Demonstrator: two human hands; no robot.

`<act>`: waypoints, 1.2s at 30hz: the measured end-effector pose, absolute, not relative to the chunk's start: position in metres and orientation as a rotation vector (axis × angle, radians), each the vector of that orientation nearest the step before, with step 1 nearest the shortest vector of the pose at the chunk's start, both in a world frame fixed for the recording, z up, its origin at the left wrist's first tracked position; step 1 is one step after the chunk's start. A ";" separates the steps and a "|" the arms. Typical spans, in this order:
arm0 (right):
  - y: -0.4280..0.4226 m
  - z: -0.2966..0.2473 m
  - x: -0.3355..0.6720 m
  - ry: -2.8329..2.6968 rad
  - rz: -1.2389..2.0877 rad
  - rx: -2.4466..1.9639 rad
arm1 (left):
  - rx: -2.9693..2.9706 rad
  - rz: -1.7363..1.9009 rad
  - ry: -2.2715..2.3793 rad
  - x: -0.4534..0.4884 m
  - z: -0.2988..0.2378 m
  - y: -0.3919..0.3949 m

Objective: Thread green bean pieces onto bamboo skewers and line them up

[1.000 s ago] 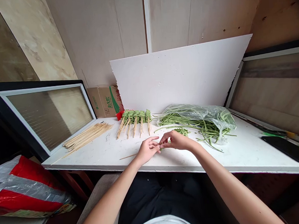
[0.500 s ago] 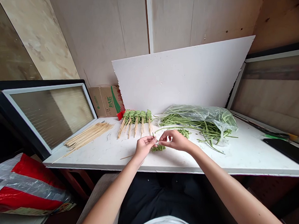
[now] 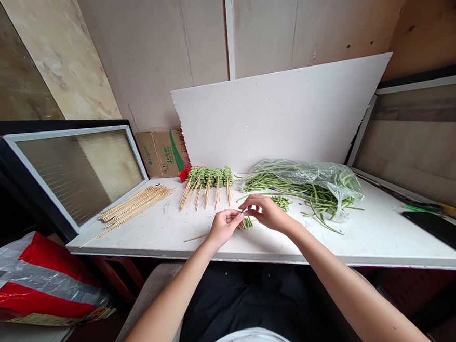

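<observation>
My left hand (image 3: 224, 226) and my right hand (image 3: 265, 211) meet above the front of the white table, fingertips pinched together. A short piece of green bean is between them, now mostly hidden by the fingers. Just under the hands lies a wooden skewer (image 3: 196, 238) with a row of green bean pieces (image 3: 248, 223) on it; its bare end points left. Beside my right hand is a small heap of cut bean pieces (image 3: 280, 202).
Finished bean skewers (image 3: 211, 177) lie stacked at the back. Bare skewers (image 3: 136, 204) are spread at the left. A plastic bag (image 3: 310, 173) spills long green beans (image 3: 291, 186) at the right. A black phone (image 3: 443, 231) lies near the right edge. A white board (image 3: 282, 117) stands behind.
My fingertips have come closer together, and the bean piece that stuck up between them is now covered. My right fingers have lifted slightly and reach over the left thumb.
</observation>
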State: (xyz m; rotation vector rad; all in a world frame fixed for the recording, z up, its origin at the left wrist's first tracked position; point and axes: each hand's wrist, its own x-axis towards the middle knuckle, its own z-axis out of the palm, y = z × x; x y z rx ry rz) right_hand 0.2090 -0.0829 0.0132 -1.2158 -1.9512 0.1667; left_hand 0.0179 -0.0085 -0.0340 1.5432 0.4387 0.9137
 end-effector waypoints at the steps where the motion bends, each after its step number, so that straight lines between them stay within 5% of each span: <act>1: -0.082 0.012 0.209 -1.959 0.146 -1.215 | 1.561 0.920 0.442 0.018 -0.034 -0.009; 10: -0.079 0.009 0.209 -1.917 0.045 -1.243 | 1.589 0.931 0.461 0.019 -0.040 -0.004; 24: -0.079 0.010 0.214 -1.682 0.440 -1.123 | 1.738 0.805 0.287 0.013 -0.030 -0.012; 32: -0.071 -0.002 0.278 -1.730 -0.111 -1.586 | 1.647 0.778 0.343 0.016 -0.038 -0.010; 36: -0.073 -0.014 0.320 -1.627 -0.106 -1.835 | 1.624 0.787 0.371 0.014 -0.035 -0.010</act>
